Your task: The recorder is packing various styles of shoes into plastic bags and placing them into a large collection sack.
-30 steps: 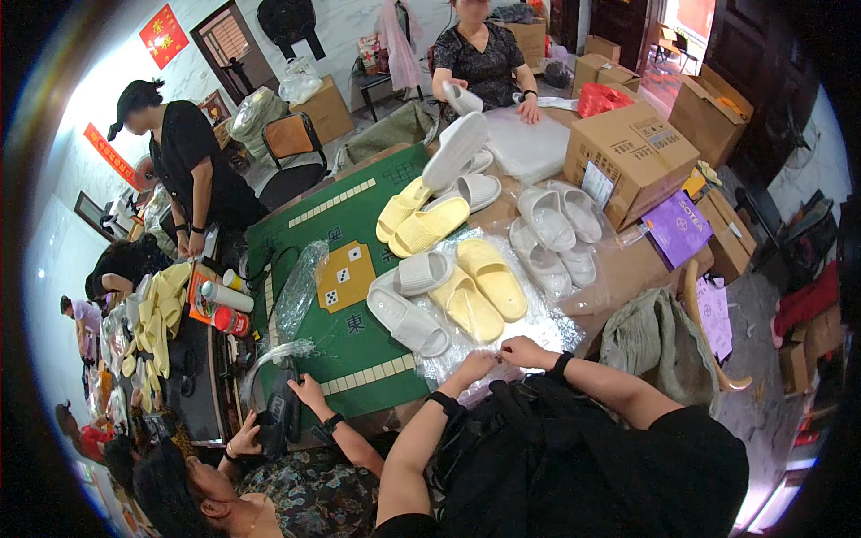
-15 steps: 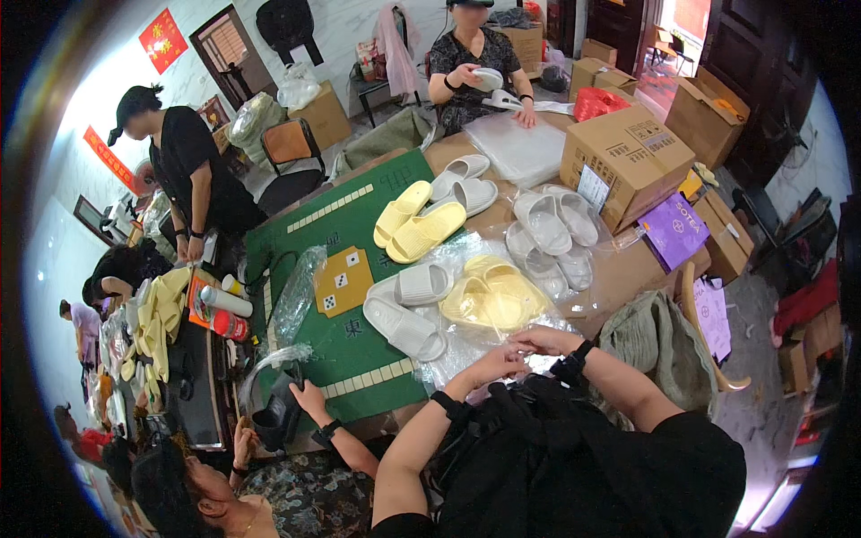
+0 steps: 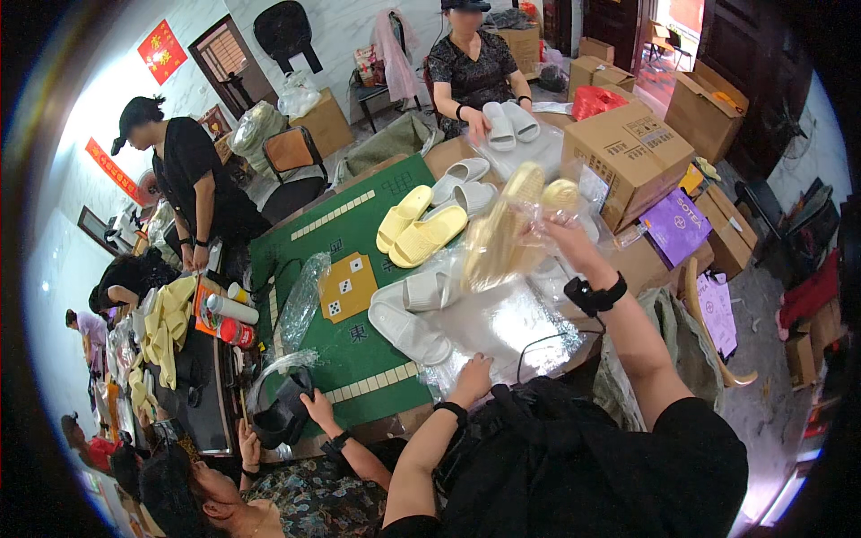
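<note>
My right hand (image 3: pixel 563 235) is closed on a clear bag with a pair of yellow slippers (image 3: pixel 493 242) inside, raised above the table and smeared by motion. Beneath it lies a shiny stack of clear plastic bags (image 3: pixel 516 332). At the stack's near left edge my left hand (image 3: pixel 473 372) has its fingers bunched on the plastic. Left of the stack sits a loose pair of light grey slippers (image 3: pixel 404 318). Farther back are a loose yellow pair (image 3: pixel 421 229) and another grey pair (image 3: pixel 465 186). Bagged grey slippers (image 3: pixel 549 278) are partly hidden behind my right hand.
A large cardboard box (image 3: pixel 628 157) and a purple package (image 3: pixel 673 229) stand at the right. Across the table a person handles white slippers (image 3: pixel 509 125). Near left, another person holds a black slipper (image 3: pixel 285 408). A woven sack (image 3: pixel 659 350) hangs by the table's right edge.
My right hand has lifted the bagged yellow slippers off the plastic and moved away and to the right. My left hand has stayed low at the near edge. The person opposite has set white slippers down.
</note>
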Tool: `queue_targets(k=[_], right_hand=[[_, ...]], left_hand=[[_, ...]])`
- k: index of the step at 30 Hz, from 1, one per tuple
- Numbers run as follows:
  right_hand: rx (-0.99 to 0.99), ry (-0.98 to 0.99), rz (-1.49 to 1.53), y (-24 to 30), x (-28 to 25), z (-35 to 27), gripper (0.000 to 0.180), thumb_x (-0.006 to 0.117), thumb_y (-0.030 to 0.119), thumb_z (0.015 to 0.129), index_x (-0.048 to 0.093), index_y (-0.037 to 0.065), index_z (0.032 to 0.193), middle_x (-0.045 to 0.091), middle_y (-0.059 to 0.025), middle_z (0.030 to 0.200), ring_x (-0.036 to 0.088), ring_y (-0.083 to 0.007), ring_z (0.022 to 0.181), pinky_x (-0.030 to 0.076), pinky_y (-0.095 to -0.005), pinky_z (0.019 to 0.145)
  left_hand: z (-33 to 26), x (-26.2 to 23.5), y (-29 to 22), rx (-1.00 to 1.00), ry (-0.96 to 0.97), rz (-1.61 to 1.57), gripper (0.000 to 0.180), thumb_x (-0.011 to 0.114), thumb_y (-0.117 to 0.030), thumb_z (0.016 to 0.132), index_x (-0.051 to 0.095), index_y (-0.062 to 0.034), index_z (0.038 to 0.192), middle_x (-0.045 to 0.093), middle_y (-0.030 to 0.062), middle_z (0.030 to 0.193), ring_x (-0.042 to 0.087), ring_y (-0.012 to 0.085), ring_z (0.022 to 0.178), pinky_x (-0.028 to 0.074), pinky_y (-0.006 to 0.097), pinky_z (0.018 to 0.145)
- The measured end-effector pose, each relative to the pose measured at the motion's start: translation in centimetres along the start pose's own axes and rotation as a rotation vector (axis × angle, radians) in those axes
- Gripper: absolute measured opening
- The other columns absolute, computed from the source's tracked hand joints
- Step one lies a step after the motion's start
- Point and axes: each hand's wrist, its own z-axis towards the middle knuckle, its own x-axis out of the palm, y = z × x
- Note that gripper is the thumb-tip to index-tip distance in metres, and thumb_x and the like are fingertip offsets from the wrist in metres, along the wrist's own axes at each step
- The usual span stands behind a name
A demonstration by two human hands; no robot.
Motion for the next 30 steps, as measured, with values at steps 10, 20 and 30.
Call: queue_targets(k=[10, 20, 30], right_hand=[[-0.252, -0.472, 0.377, -9.4, -3.4, 1.6, 0.026, 0.05, 0.017, 0.086, 0.053, 0.003, 0.107, 0.058, -0.0036, 0.095, 0.055, -0.0128, 0.081, 0.043, -0.0259, 0.07], [-0.012, 0.299, -0.947, -25.2, 4.5, -10.2, 0.031, 0.055, 0.023, 0.074, 0.059, 0.002, 0.096, 0.06, -0.0171, 0.09, 0.057, -0.0325, 0.086, 0.046, -0.0422, 0.072], [0.054, 0.644, -0.956, -24.9, 4.6, -12.0, 0.039, 0.056, 0.013, 0.069, 0.051, 0.003, 0.106, 0.048, -0.0159, 0.114, 0.049, -0.032, 0.102, 0.043, -0.0394, 0.084]], left_hand=[[-0.3, 0.7, 1.2, -0.002, -0.039, 0.028, 0.045, 0.051, -0.004, 0.068, 0.049, -0.0055, 0.113, 0.041, 0.0208, 0.118, 0.046, 0.0376, 0.102, 0.04, 0.042, 0.087], [0.7, -0.1, 1.3, -0.008, -0.004, -0.108, 0.038, 0.048, -0.004, 0.069, 0.055, -0.0044, 0.107, 0.047, 0.02, 0.11, 0.048, 0.0373, 0.098, 0.04, 0.042, 0.086], [2.9, -7.7, 1.8, -0.282, -0.615, 0.205, 0.058, 0.055, -0.006, 0.069, 0.04, -0.0084, 0.125, 0.04, 0.0169, 0.124, 0.036, 0.0366, 0.113, 0.025, 0.047, 0.098]])
